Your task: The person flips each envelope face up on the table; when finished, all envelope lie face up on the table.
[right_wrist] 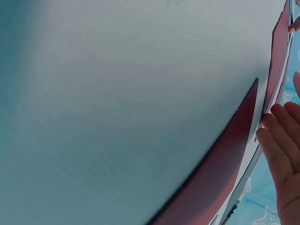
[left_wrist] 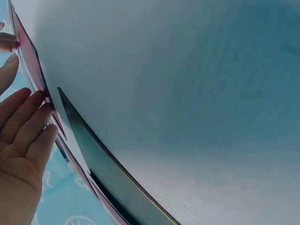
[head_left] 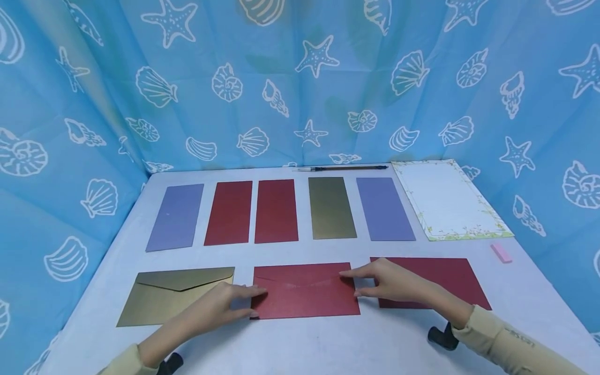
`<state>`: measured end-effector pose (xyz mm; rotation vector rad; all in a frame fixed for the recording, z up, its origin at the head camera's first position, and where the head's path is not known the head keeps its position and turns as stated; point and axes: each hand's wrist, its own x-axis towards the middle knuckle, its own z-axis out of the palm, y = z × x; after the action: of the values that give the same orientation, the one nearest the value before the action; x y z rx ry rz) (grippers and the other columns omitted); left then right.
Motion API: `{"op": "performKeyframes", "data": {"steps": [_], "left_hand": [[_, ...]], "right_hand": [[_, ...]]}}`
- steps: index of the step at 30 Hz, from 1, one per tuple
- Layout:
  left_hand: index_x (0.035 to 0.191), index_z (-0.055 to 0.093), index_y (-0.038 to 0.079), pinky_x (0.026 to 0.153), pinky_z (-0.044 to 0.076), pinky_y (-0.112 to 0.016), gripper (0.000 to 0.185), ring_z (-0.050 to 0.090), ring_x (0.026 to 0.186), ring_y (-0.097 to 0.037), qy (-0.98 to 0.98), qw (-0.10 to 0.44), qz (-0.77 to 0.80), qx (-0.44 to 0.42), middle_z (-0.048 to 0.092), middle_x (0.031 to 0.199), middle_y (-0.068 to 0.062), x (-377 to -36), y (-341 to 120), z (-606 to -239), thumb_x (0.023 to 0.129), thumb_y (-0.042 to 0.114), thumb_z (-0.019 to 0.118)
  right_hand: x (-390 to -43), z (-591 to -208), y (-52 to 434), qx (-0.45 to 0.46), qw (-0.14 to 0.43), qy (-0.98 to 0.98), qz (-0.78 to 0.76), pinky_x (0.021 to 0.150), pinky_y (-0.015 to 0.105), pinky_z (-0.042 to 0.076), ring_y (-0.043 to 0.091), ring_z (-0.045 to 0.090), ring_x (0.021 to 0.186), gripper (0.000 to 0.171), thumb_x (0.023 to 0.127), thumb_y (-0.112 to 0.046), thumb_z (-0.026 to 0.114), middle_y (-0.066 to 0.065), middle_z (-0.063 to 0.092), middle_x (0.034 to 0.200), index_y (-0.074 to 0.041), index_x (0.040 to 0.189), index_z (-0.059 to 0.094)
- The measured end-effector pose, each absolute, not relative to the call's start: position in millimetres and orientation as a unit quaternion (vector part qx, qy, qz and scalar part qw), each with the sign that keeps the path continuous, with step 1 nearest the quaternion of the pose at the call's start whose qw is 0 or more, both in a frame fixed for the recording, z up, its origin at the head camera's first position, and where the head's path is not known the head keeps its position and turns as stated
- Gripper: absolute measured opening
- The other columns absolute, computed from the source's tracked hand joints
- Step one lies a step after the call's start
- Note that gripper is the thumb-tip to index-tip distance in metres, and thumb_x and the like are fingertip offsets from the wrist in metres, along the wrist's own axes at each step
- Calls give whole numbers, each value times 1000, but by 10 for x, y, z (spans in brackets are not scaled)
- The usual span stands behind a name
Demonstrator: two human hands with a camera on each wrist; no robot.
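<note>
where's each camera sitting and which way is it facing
Head: on the person's head, facing forward and down at the table; both forearms, left hand and right hand show.
Left wrist: low beside the left hand, grazing the tabletop; fingers show.
Right wrist: low beside the right hand; fingers show.
Shared: all three show the middle red envelope.

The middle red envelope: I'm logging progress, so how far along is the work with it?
Laid out: five cards in the back row, three envelopes in front. In hand: the left hand and right hand touch the side edges of the middle red envelope, which lies flat with its flap closed. Left: no card is visibly in any envelope; the gold envelope and the right red envelope lie untouched.
</note>
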<state>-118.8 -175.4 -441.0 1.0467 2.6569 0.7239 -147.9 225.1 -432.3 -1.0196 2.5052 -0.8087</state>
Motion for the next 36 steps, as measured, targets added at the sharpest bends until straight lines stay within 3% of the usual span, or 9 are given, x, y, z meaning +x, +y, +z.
{"op": "performKeyframes", "data": {"steps": [4,13,20,25,28,36], "left_hand": [[129,64,12,89,51,-30,47,61,112,-12,894,95,254,357,65,122,1,-1189,-1742,-4423,85,25,75],[132,61,13,93,49,-31,52,58,117,-13,882,79,290,362,62,127,3,-1166,-1653,-4391,84,26,76],[135,58,13,96,46,-34,55,54,122,-15,867,89,306,384,59,131,5,-1172,-1534,-4372,85,28,74],[138,55,13,100,43,-35,57,52,125,-17,855,106,305,406,56,135,6,-1206,-1422,-4345,87,30,72],[140,53,13,101,42,-35,58,50,126,-17,846,113,306,423,56,136,4,-1231,-1335,-4334,88,31,71],[140,51,10,100,42,-32,63,49,128,-17,826,106,302,464,54,138,2,-1266,-1071,-4359,85,30,75]], "right_hand": [[-1474,-4325,2257,-356,154,876,-286,48,17,35,4,31,49,48,86,-23,75,1,68,117,-14,131,62],[-1425,-4280,2349,-338,151,882,-294,51,18,39,5,34,49,53,85,-31,75,-11,65,81,-13,133,61],[-1366,-4277,2499,-330,132,876,-325,62,22,49,6,50,62,55,87,-35,72,-5,69,95,-9,133,60],[-1319,-4282,2596,-308,125,887,-322,75,24,53,11,64,89,57,87,-39,71,0,69,114,-11,135,58],[-1291,-4274,2649,-300,117,894,-312,82,28,53,17,62,108,57,86,-39,71,3,64,126,-13,135,58],[-1203,-4244,2803,-270,102,906,-309,84,37,54,25,60,114,61,84,-41,73,5,63,127,-11,135,58]]}}
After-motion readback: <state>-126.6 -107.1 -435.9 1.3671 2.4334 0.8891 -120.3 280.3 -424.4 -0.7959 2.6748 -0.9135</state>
